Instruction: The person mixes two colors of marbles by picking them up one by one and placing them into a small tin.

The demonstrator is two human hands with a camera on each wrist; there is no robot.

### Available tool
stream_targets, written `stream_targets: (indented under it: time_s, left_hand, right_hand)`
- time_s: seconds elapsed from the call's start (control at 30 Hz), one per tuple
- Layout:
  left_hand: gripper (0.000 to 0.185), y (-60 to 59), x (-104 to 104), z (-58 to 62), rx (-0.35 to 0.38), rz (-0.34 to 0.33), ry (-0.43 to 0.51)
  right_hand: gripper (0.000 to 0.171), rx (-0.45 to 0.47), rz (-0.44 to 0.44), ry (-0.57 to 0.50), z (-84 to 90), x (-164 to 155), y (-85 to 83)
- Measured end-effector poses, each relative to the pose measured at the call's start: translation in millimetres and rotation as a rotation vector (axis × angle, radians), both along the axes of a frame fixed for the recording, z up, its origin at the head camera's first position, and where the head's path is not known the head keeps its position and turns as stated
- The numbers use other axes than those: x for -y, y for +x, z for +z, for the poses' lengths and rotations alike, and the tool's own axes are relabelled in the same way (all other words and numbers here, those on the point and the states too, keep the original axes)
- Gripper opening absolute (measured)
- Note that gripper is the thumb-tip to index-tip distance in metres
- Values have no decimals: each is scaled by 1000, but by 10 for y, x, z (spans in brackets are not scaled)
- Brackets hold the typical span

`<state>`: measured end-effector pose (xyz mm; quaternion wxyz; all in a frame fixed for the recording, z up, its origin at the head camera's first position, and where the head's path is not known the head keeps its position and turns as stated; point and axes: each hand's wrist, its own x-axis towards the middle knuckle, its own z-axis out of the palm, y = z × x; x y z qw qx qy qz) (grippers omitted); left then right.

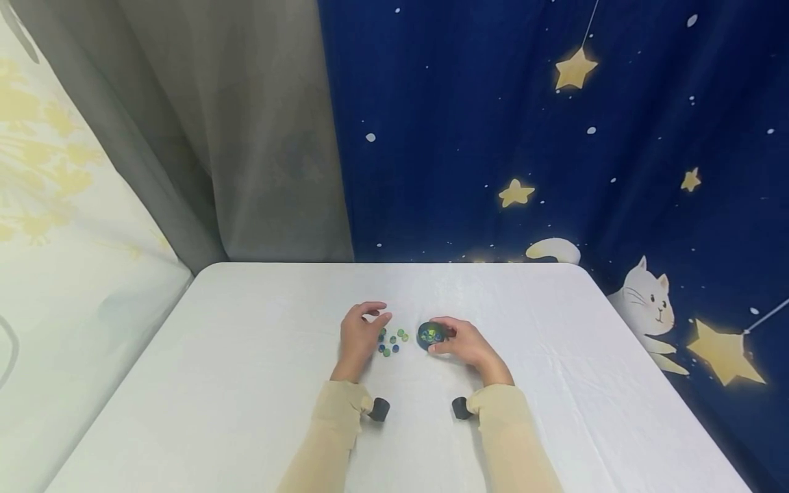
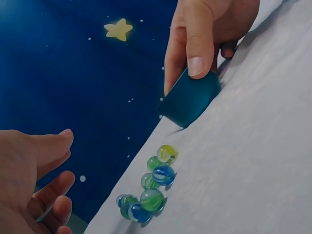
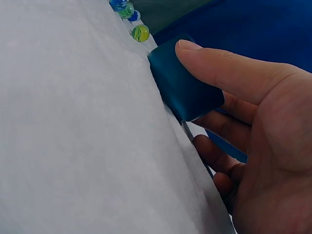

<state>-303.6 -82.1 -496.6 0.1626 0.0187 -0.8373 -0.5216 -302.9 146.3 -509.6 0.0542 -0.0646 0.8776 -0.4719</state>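
Mid-gathering, it seems: left hand (image 1: 360,333) hovering with fingers loosely apart, holding nothing, just left of the marbles (image 1: 392,342) scattered mid-tabletop (image 1: 246,356). Right hand (image 1: 464,344) clamped by thumb and fingers on the cup (image 1: 430,334), upright, mouth up, already holding some marbles. Next, probably: pinching one marble and carrying it right, over the rim.

head: high, looking down | wrists: close, low | shared: marbles (image 2: 151,187), cup (image 3: 183,85)
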Motion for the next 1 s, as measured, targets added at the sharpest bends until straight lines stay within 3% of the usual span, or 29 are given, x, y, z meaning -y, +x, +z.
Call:
stream_targets:
  time_s: [0.43, 1.0]
  left_hand:
    - [18, 0, 106, 0, 103, 25, -21]
    - [20, -18, 199, -58, 186, -9, -51]
  right_hand:
    - [57, -9, -8, 23, 18, 10, -1]
    - [57, -9, -13, 32, 22, 23, 16]
